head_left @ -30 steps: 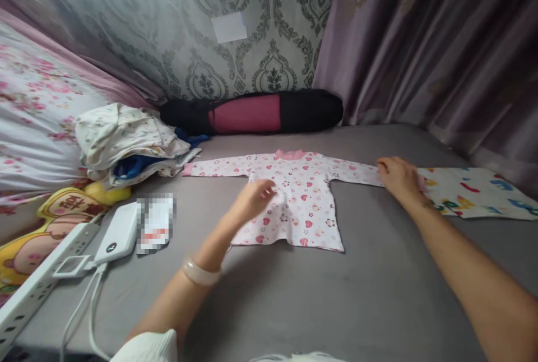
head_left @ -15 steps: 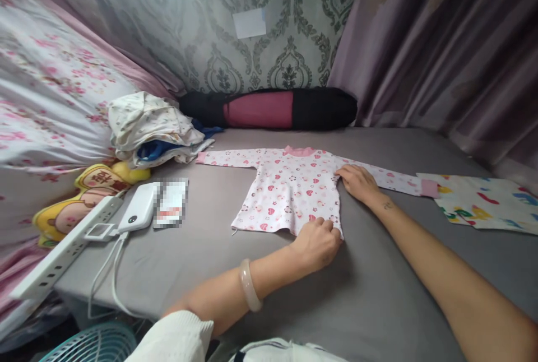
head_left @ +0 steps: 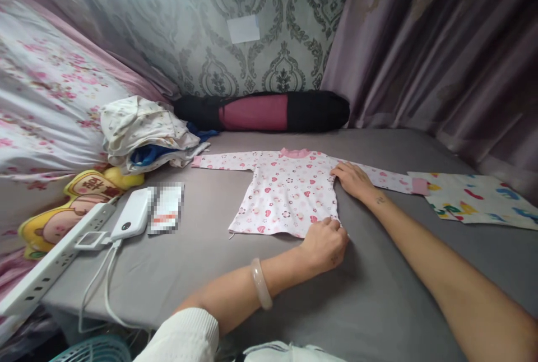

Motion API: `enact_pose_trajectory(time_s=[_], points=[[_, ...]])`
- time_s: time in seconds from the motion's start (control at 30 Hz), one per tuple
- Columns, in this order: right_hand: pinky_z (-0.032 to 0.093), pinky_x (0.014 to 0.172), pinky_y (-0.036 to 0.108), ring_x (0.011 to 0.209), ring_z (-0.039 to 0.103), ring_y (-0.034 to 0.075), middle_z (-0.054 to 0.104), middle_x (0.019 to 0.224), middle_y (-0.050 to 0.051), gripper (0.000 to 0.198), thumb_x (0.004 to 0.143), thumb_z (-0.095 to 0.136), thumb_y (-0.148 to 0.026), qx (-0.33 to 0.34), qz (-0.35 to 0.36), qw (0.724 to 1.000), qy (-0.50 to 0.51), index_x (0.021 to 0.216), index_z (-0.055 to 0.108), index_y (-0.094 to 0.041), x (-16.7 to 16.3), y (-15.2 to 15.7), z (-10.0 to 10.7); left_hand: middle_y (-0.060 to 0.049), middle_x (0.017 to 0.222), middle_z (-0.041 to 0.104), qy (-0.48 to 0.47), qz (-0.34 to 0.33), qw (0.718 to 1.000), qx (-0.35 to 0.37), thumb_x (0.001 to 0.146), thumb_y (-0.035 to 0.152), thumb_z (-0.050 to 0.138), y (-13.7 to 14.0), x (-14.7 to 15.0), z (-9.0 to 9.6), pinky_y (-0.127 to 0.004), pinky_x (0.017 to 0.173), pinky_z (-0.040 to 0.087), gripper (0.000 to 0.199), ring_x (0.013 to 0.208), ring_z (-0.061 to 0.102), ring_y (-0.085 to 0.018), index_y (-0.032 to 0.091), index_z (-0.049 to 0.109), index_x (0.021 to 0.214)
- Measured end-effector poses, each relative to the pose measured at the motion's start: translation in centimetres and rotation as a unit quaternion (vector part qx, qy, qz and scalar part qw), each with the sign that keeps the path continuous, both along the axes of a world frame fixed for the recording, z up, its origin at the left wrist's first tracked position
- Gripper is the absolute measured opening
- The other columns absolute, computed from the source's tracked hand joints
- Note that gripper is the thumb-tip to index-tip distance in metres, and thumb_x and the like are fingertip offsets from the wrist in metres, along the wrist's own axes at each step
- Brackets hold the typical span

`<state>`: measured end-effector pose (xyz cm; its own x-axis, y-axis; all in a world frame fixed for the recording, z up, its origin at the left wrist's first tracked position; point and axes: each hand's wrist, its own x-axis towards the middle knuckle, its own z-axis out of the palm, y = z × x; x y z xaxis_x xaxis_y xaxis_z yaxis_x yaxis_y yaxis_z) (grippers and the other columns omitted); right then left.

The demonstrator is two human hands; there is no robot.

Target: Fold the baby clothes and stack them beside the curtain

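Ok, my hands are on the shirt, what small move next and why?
Perhaps fold the right side of the shirt inward: your right hand is at its edge by the underarm, your left hand at the hem corner below, and that sleeve stretches outward.

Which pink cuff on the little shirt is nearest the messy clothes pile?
The cuff at the picture's left, beside the clothes pile; the other cuff lies by the colourful cloth.

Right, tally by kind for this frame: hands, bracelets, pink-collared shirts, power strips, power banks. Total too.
Left hand and right hand: 2
Bracelet: 1
Pink-collared shirt: 1
Power strip: 1
Power bank: 1
Total: 6
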<state>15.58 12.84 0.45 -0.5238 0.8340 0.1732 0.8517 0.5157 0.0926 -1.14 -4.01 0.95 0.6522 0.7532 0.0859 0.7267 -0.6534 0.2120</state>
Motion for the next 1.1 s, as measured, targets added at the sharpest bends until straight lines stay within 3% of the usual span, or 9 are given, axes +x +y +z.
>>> enact_pose_trajectory(time_s=[0.17, 0.23, 0.3, 0.43, 0.5, 0.63, 0.77, 0.97, 1.1], points=[[0.038, 0.095, 0.039, 0.114, 0.051, 0.028, 0.059, 0.122, 0.017, 0.042, 0.087, 0.036, -0.007, 0.008, -0.072, 0.997, 0.03, 0.117, 0.064, -0.012, -4.4, -3.3, 0.3, -0.006, 0.085, 0.066, -0.107, -0.048, 0.99, -0.073, 0.095, 0.033, 0.044, 1.1, -2.6, 0.7, -0.027, 0.073, 0.048, 0.026, 0.08, 0.061, -0.017, 0.017, 0.063, 0.088], [0.036, 0.102, 0.037, 0.123, 0.047, 0.026, 0.054, 0.132, 0.018, 0.049, 0.085, 0.034, -0.005, -0.011, -0.056, 0.996, 0.073, 0.129, 0.055, -0.009, -6.6, -5.5, -0.2, -0.005, 0.082, 0.065, -0.17, 0.061, 0.981, -0.077, 0.094, 0.023, 0.041, 2.1, -5.5, 0.6, -0.026, 0.071, 0.047, 0.023, 0.076, 0.06, -0.015, 0.018, 0.062, 0.088], [0.033, 0.107, 0.036, 0.13, 0.041, 0.024, 0.05, 0.138, 0.016, 0.05, 0.088, 0.032, -0.008, -0.037, -0.025, 0.994, 0.099, 0.134, 0.05, -0.01, -8.3, -8.0, -0.9, -0.008, 0.095, 0.064, -0.186, 0.199, 0.962, -0.008, 0.09, 0.017, 0.043, 2.9, -9.3, 0.4, -0.03, 0.082, 0.048, 0.019, 0.09, 0.059, -0.019, 0.018, 0.061, 0.095], [0.027, 0.112, 0.044, 0.136, 0.035, 0.028, 0.042, 0.146, 0.018, 0.049, 0.093, 0.029, -0.02, -0.081, 0.005, 0.99, 0.115, 0.137, 0.047, -0.01, -9.1, -11.6, -1.7, -0.015, 0.108, 0.059, -0.069, 0.401, 0.911, 0.065, 0.091, 0.023, 0.044, 3.2, -16.7, -0.3, -0.039, 0.09, 0.045, 0.022, 0.102, 0.055, -0.026, 0.015, 0.059, 0.105], [0.03, 0.111, 0.042, 0.134, 0.038, 0.027, 0.045, 0.144, 0.016, 0.047, 0.094, 0.03, -0.024, -0.088, 0.011, 0.986, 0.143, 0.136, 0.049, -0.013, -8.5, -12.2, -1.5, -0.015, 0.103, 0.06, -0.024, 0.443, 0.894, 0.055, 0.091, 0.025, 0.045, 2.7, -19.1, -0.6, -0.038, 0.088, 0.045, 0.022, 0.1, 0.056, -0.027, 0.014, 0.058, 0.104], [0.046, 0.087, 0.038, 0.107, 0.059, 0.027, 0.064, 0.116, 0.014, 0.039, 0.095, 0.034, -0.041, -0.068, -0.147, 0.972, 0.17, 0.112, 0.062, -0.02, -6.3, -11.9, -0.2, -0.01, 0.092, 0.064, -0.016, 0.461, 0.887, 0.012, 0.092, 0.027, 0.044, 1.3, -20.4, -0.9, -0.032, 0.081, 0.044, 0.019, 0.092, 0.059, -0.023, 0.017, 0.057, 0.1], [0.044, 0.063, 0.036, 0.077, 0.065, 0.029, 0.069, 0.085, 0.014, 0.047, 0.09, 0.037, -0.058, -0.149, -0.293, 0.941, 0.084, 0.083, 0.066, -0.021, -4.5, -11.9, 1.0, -0.008, 0.088, 0.068, -0.016, 0.475, 0.879, -0.05, 0.094, 0.031, 0.042, 0.5, -19.3, -0.1, -0.028, 0.071, 0.042, 0.021, 0.085, 0.063, -0.021, 0.018, 0.056, 0.101], [0.032, 0.051, 0.028, 0.062, 0.059, 0.021, 0.064, 0.067, 0.006, 0.045, 0.083, 0.044, -0.06, -0.274, -0.274, 0.919, 0.075, 0.058, 0.055, -0.024, -3.9, -12.8, 1.8, -0.009, 0.09, 0.071, 0.028, 0.449, 0.89, -0.068, 0.098, 0.036, 0.036, 0.2, -18.8, 0.4, -0.028, 0.065, 0.039, 0.027, 0.087, 0.066, -0.023, 0.018, 0.053, 0.11], [0.026, 0.048, 0.026, 0.053, 0.051, 0.015, 0.056, 0.056, 0.001, 0.044, 0.08, 0.048, -0.06, -0.282, -0.242, 0.922, 0.109, 0.056, 0.048, -0.022, -3.2, -12.7, 1.7, -0.007, 0.09, 0.071, 0.043, 0.419, 0.905, -0.053, 0.099, 0.04, 0.036, 0.2, -20.1, 0.1, -0.026, 0.065, 0.039, 0.028, 0.087, 0.067, -0.022, 0.021, 0.049, 0.115]])
